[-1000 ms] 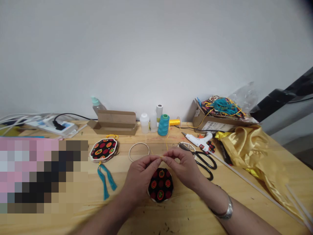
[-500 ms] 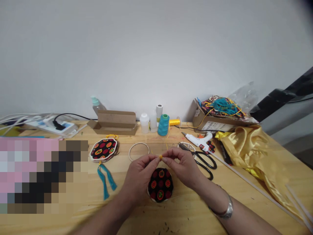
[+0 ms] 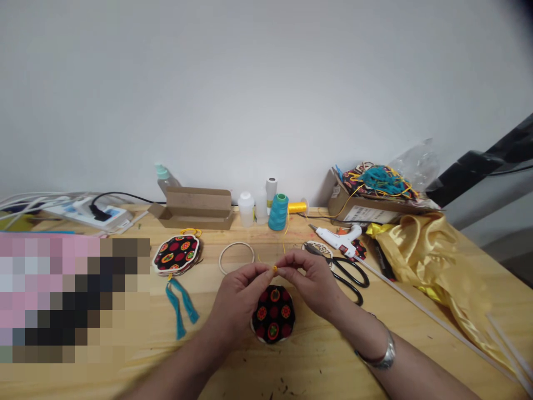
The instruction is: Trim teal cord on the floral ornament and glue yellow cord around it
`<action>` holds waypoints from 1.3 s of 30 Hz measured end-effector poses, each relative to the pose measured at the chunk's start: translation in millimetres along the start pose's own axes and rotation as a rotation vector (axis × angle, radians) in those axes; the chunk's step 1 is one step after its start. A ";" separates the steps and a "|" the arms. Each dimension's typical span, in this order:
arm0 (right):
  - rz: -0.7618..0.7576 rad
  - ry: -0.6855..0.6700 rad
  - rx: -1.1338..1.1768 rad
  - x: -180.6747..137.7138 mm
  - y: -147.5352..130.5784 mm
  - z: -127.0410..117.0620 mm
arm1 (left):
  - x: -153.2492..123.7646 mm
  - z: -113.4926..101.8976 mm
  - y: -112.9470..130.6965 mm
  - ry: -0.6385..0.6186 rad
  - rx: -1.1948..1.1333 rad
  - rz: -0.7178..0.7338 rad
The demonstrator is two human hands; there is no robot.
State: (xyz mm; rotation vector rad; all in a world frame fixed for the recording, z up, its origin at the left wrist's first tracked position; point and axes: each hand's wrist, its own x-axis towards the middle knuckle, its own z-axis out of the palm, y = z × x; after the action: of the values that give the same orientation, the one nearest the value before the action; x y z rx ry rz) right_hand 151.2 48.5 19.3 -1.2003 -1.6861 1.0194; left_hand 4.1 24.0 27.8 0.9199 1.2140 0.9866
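My left hand (image 3: 242,291) and my right hand (image 3: 311,282) meet at the middle of the table, fingertips pinched together. Between them they grip a small bit of yellow cord (image 3: 275,269); its exact shape is too small to make out. Just below my fingers lies a round piece (image 3: 273,315) covered in black fabric with red and orange flower motifs, its left edge partly behind my left hand. A pale ring (image 3: 222,254) rests beyond my left hand. Black-handled scissors (image 3: 353,270) lie to the right of my right hand, over a white lattice piece (image 3: 315,246).
A finished-looking fabric ornament (image 3: 177,254) with a teal tassel (image 3: 183,303) lies left. Behind stand an open cardboard box (image 3: 197,214), a teal thread cone (image 3: 278,213) and a yellow spool (image 3: 297,208). Right are a glue gun (image 3: 333,238), gold satin cloth (image 3: 420,244) and a filled carton (image 3: 366,211).
My hands stay in nearly the same place, with the fingertips shifting slightly around the yellow cord. Nothing else has visibly moved.
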 end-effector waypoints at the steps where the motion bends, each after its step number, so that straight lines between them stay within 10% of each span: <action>1: 0.001 0.002 0.007 0.0 -0.6 0.1 | -0.1 -0.2 0.0 -0.004 -0.001 0.004; 39: -0.093 -0.019 -0.221 -1.5 0.1 -2.2 | 6.8 -5.2 -16.5 0.043 0.085 0.064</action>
State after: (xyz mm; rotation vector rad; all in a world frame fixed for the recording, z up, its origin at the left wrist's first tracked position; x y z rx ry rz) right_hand 153.6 47.4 19.7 -1.2417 -1.8893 0.8063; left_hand 1.2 25.5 9.4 1.0144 1.2772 1.0159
